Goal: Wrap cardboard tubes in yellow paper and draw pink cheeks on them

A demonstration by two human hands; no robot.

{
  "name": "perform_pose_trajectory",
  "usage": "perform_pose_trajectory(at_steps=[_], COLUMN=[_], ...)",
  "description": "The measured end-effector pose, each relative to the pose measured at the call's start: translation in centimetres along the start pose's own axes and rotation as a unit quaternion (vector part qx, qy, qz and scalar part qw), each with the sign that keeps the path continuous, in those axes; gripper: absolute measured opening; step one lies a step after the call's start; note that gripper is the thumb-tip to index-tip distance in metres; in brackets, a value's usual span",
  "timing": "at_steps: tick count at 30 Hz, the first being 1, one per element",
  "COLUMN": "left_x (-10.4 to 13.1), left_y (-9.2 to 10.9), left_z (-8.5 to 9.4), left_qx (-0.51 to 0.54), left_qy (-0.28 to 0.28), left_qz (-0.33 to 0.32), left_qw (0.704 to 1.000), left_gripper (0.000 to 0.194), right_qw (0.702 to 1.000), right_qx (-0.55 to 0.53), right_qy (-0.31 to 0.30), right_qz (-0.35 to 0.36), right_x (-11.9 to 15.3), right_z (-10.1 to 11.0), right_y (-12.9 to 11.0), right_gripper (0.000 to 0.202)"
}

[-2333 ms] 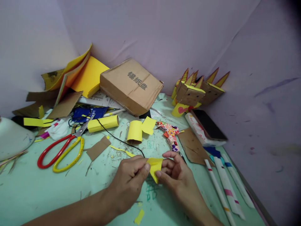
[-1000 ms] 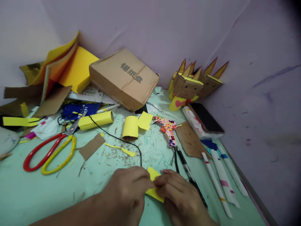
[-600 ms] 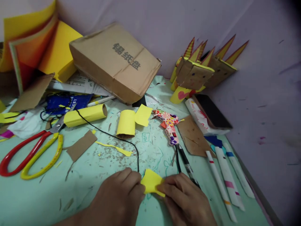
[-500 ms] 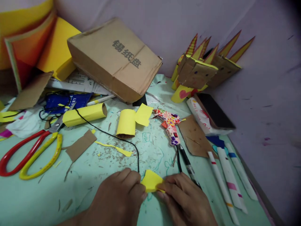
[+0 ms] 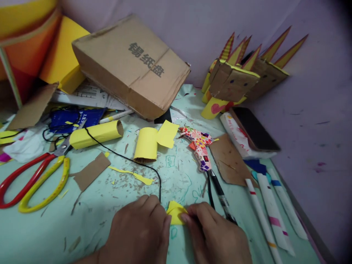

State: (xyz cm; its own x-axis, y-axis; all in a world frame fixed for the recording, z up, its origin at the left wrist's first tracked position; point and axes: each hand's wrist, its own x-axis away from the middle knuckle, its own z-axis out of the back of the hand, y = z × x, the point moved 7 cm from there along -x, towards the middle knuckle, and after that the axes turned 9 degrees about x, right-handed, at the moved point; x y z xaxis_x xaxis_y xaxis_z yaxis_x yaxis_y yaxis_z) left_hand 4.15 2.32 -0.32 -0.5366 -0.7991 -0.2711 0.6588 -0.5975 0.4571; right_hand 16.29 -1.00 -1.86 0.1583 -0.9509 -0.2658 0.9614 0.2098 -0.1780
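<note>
A small yellow paper piece [image 5: 176,215] is held between my two hands near the table's front edge. My left hand [image 5: 140,229] is closed on its left side. The thumb and fingers of my right hand [image 5: 217,233] pinch its right side. The paper's upper part is folded over toward me. Beyond the hands stands a short yellow tube [image 5: 146,145] with a yellow paper scrap [image 5: 167,134] beside it. A flower-patterned glue gun [image 5: 199,146] lies to the right of these.
Red and yellow scissors [image 5: 45,179] and a long yellow tube [image 5: 96,135] lie left. A cardboard box [image 5: 132,69] leans at the back. Cardboard figures [image 5: 233,80], a phone [image 5: 254,128], a pen [image 5: 222,194] and rolled white paper sticks [image 5: 275,212] are on the right.
The upper part of the yellow paper piece has been folded down between my hands. My right hand's fingers have shifted up and closer around its right end. The view has moved slightly.
</note>
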Motion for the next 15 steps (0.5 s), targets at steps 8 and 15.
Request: perform_pose_trajectory(at_steps=[8, 15], left_x=[-0.8, -0.7], left_y=[0.6, 0.7], left_z=[-0.1, -0.3], left_qx=[-0.080, -0.081], left_qy=[-0.067, -0.098], left_qz=[0.008, 0.039], left_qw=[0.994, 0.991], left_gripper=[0.023, 0.022], right_qw=[0.998, 0.999], right_qx=[0.026, 0.036], right_qy=[-0.030, 0.015], right_qz=[0.041, 0.024], right_x=[-1.4, -2.2], right_z=[0.2, 0.6], right_y=[-0.3, -0.6], right_gripper=[0.027, 0.042])
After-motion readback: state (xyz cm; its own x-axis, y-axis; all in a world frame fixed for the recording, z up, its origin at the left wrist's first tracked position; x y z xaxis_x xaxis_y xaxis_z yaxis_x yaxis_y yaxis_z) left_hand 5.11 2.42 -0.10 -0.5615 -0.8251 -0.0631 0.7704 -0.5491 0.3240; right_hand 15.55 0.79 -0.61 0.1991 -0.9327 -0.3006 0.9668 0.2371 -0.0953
